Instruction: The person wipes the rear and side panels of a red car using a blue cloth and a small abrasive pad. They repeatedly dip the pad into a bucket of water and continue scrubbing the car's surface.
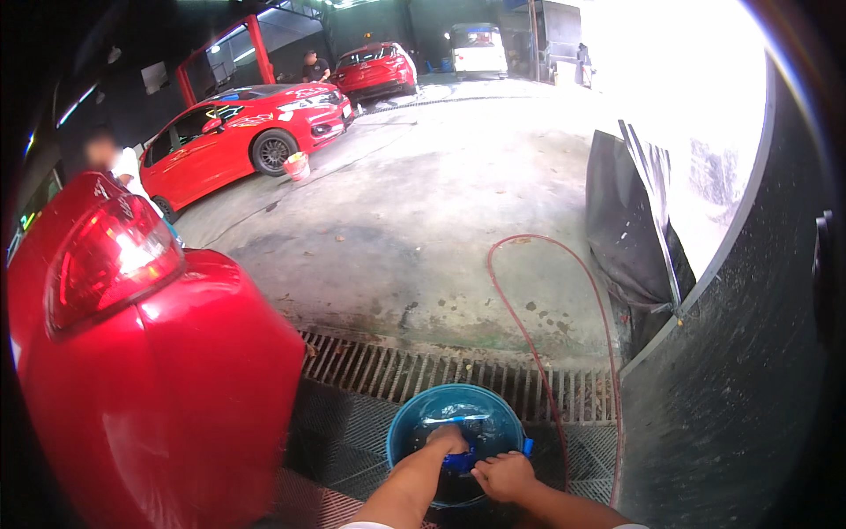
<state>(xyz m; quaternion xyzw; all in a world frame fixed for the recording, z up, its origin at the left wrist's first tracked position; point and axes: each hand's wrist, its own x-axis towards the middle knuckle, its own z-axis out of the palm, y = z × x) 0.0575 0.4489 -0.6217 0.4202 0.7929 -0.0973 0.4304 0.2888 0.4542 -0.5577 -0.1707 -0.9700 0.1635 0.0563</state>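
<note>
A round teal bucket point(407, 414) with dark water stands low in front of me. My left hand point(448, 438) reaches down inside it, fingers closed around a bright blue cloth point(460, 461). Over the right part of the bucket my right hand point(504, 476) is curled at the cloth's other end, its fingertips partly hidden. A small blue piece point(528, 446) shows at the right rim; its kind is unclear. Behind my left hand, a pale blue streak lies across the water, too unclear to name.
Close on the left is a red car's rear corner point(176, 379). A thin red hose point(507, 291) loops across the floor and drain grate point(379, 366). A dark wall point(731, 397) rises at right. Farther off are red cars point(220, 145), a small bucket point(297, 166) and two people.
</note>
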